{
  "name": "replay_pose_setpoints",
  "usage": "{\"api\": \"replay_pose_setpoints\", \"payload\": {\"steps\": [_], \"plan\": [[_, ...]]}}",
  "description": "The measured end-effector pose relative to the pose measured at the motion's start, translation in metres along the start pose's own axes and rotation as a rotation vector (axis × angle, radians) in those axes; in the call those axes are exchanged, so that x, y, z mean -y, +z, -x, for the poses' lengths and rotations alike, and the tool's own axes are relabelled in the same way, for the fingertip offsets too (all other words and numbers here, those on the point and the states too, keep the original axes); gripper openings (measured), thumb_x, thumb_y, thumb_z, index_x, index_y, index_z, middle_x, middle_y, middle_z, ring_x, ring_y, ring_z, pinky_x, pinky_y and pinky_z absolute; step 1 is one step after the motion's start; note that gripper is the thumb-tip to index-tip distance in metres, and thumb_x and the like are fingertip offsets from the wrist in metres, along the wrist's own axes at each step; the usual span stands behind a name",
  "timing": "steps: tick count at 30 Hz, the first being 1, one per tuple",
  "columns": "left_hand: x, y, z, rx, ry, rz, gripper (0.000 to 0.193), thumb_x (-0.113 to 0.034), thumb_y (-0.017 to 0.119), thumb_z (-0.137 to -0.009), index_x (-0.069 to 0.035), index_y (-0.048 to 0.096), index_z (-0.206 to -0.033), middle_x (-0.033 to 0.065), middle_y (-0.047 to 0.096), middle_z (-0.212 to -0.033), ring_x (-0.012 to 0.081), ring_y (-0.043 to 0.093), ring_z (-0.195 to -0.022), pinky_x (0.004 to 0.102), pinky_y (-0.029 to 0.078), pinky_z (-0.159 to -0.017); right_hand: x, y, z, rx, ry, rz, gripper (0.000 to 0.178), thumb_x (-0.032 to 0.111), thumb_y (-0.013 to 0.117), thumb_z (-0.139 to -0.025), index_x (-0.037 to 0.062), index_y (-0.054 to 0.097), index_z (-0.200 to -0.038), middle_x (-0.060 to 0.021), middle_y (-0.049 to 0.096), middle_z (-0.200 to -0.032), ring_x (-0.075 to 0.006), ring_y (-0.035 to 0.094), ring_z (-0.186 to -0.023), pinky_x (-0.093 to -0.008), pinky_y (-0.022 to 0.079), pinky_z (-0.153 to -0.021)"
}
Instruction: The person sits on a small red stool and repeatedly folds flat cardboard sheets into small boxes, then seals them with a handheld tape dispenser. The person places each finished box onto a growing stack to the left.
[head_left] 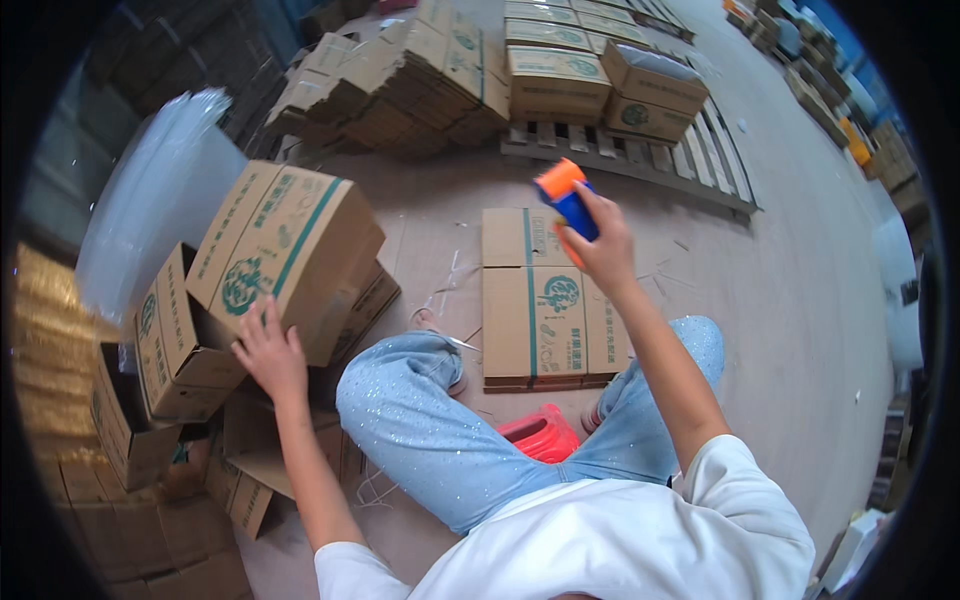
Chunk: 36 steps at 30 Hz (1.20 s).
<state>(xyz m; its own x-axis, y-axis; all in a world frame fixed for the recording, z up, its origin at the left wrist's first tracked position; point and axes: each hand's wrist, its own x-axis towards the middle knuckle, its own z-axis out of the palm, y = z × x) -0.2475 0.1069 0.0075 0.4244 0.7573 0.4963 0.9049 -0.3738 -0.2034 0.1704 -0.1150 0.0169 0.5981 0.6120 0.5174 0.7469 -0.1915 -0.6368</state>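
My right hand, raised over the floor in front of me, is closed around an orange and blue tape dispenser. Beneath it lies a stack of flattened brown cartons with green print, between my legs. To the left, my left hand rests with spread fingers against the lower edge of a made-up cardboard box. That box is tilted on top of other boxes, among them an open-topped carton beside my hand. The underside of the tilted box is hidden.
I sit on a low red plastic stool. Ahead are a leaning pile of flattened cartons and a pallet stacked with boxes. Clear plastic bags stand at the left. Scraps of strapping litter the floor.
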Motion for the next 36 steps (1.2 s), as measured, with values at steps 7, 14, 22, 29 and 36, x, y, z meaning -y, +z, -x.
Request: {"api": "replay_pose_setpoints", "payload": {"steps": [7,14,22,29,36], "plan": [[-0.194,-0.010,-0.054,0.457,0.162,0.860,0.030,-0.013,0.056,-0.082,-0.004,0.062,-0.110,0.0200,0.064,-0.093,0.0366,0.060,-0.092,0.0436,0.047,-0.082,-0.289,-0.027,0.158,0.218,0.825,0.386,0.070,0.022,0.076,-0.065,0.0099,0.053,-0.129,-0.0193,0.067,-0.094,-0.0331,0.065,-0.093,-0.0395,0.051,-0.081],[-0.317,0.202,0.095,1.206,-0.091,0.567,0.052,-0.033,0.051,-0.081,0.009,0.057,-0.112,0.0330,0.059,-0.109,0.0448,0.057,-0.105,0.0463,0.044,-0.093,-0.265,0.014,0.199,0.276,1.153,0.541,0.071,0.017,0.072,-0.069,0.0159,0.044,-0.134,-0.0221,0.052,-0.114,-0.0407,0.060,-0.096,-0.0442,0.050,-0.085],[-0.329,0.233,0.177,1.354,-0.699,0.821,0.033,-0.022,0.059,-0.080,0.007,0.061,-0.096,0.0197,0.065,-0.095,0.0261,0.064,-0.086,0.0358,0.050,-0.073,-0.278,0.045,0.207,0.399,1.272,0.466,0.082,0.011,0.069,-0.071,0.0173,0.032,-0.144,-0.0290,0.024,-0.136,-0.0451,0.058,-0.098,-0.0445,0.050,-0.087],[-0.347,0.106,0.073,0.989,-0.219,1.025,0.030,-0.026,0.067,-0.080,0.001,0.055,-0.085,0.0125,0.059,-0.068,0.0232,0.060,-0.063,0.0380,0.046,-0.059,-0.278,0.059,0.208,0.355,1.223,0.452,0.071,0.000,0.062,-0.073,0.0094,0.038,-0.139,-0.0330,0.019,-0.138,-0.0465,0.057,-0.097,-0.0443,0.048,-0.089],[-0.323,-0.124,0.016,0.732,0.177,0.932,0.022,-0.017,0.067,-0.079,0.000,0.053,-0.079,0.0134,0.052,-0.064,0.0256,0.051,-0.055,0.0359,0.041,-0.053,-0.255,0.075,0.193,0.375,1.010,0.373,0.050,0.014,0.055,-0.085,0.0101,0.043,-0.134,-0.0291,0.035,-0.132,-0.0457,0.057,-0.096,-0.0472,0.047,-0.088]]}}
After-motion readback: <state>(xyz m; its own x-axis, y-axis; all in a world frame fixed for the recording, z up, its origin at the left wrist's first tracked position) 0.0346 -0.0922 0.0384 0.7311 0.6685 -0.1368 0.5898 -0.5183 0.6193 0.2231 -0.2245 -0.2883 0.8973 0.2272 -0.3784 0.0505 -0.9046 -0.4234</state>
